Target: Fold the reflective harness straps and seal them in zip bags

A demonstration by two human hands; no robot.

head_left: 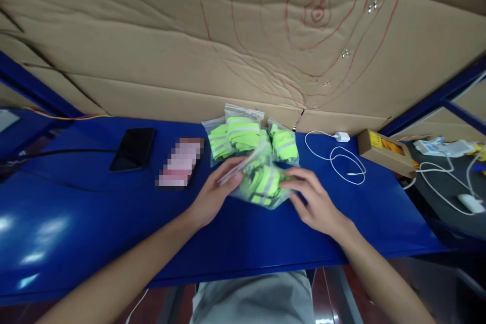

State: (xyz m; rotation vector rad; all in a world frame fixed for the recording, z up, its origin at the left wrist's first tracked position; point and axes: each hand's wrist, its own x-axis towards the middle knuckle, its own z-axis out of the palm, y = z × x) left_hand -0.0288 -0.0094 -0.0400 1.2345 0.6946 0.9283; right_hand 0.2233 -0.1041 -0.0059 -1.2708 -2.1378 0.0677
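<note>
A clear zip bag (264, 185) with neon-yellow reflective strapping folded inside is held above the blue table. My left hand (218, 187) pinches the bag's zip edge between thumb and fingers. At the bag's other side, my right hand (309, 197) has its fingers curved and spread against the plastic; the fingertips are slightly blurred. Just behind lie more bags of the same strapping: one bag (243, 131) on top, another bag (218, 142) to its left, and a separate bag (284, 144) to the right.
On the blue table (152, 233), a black phone (132, 149) with a cable and a phone with a blurred screen (182, 162) lie left. A white charger (341, 136) with coiled cable and an open cardboard box (387, 154) sit right. A cardboard wall (152, 35) stands behind.
</note>
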